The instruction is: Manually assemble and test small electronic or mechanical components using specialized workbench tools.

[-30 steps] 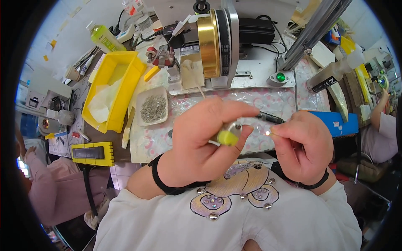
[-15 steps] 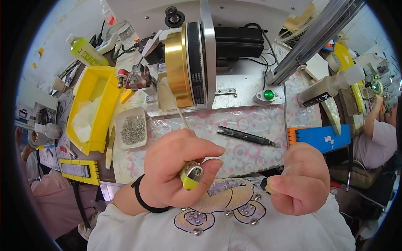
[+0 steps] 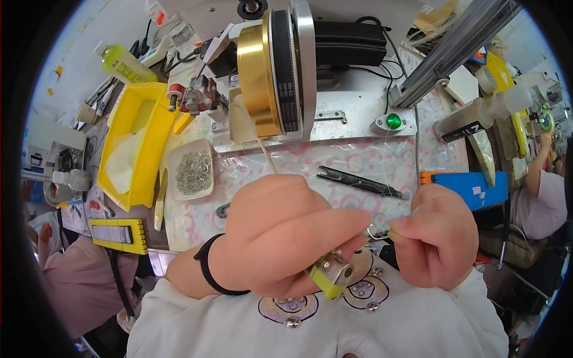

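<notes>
Across the patterned surface (image 3: 298, 164), small metal pieces (image 3: 193, 173) lie loose in a white tray (image 3: 197, 196) at centre left, the left hand (image 3: 283, 232) at lower centre grips a yellow-green lighter (image 3: 330, 278), and one metal hook (image 3: 378, 237), its completion unclear, reaches the right hand's (image 3: 440, 238) closed pinch.

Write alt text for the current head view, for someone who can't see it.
A person's left hand, gripping a yellow-green lighter, meets the right hand at a small curved metal piece. Beyond lie a black tool, a white dish of metal bits, a yellow bin and a gold-wheeled machine.
</notes>
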Motion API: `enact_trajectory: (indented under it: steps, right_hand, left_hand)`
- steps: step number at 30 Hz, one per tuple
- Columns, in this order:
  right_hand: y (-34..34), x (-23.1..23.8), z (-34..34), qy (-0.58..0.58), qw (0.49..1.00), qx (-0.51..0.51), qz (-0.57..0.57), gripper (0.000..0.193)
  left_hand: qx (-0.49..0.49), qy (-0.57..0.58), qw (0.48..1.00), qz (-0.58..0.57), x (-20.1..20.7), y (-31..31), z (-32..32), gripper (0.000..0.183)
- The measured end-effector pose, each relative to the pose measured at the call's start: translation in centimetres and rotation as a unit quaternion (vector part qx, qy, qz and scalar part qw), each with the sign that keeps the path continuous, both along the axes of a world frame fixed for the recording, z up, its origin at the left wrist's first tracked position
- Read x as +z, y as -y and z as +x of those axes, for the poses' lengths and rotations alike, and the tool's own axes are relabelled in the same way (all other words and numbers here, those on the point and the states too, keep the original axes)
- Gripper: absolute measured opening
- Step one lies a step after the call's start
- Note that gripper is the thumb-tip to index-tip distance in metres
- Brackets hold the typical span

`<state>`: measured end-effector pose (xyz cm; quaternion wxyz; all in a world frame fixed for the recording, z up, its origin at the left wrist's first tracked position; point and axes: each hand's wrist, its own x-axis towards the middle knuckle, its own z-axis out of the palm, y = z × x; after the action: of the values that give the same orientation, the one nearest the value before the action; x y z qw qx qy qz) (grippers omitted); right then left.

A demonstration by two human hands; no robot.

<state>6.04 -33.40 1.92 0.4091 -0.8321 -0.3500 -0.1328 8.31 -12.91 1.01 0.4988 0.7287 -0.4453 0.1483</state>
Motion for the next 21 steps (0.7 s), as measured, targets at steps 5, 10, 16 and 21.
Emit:
enact_trajectory:
  steps: [5, 10, 16, 21]
  right_hand:
    - [-0.6, 0.1, -0.6, 0.001, 1.0, -0.024, 0.015, 0.025]
    - [-1.3, 0.2, -1.1, 0.022, 0.998, -0.049, 0.03, 0.02]
    - [-1.4, 0.2, -1.5, 0.03, 0.995, -0.069, 0.066, 0.016]
    - [-1.1, 0.3, -1.8, -0.027, 0.993, -0.069, 0.092, 0.011]
  left_hand:
    - [0.024, 0.028, 0.999, -0.03, -0.8, 0.5, -0.4, 0.031]
    - [0.03, -0.008, 0.999, -0.034, -0.6, 0.5, -1.1, 0.024]
    - [0.077, -0.128, 0.988, -0.048, 0.2, -0.3, -2.3, 0.032]
    - [0.126, -0.152, 0.958, -0.206, -2.6, -2.0, -2.7, 0.046]
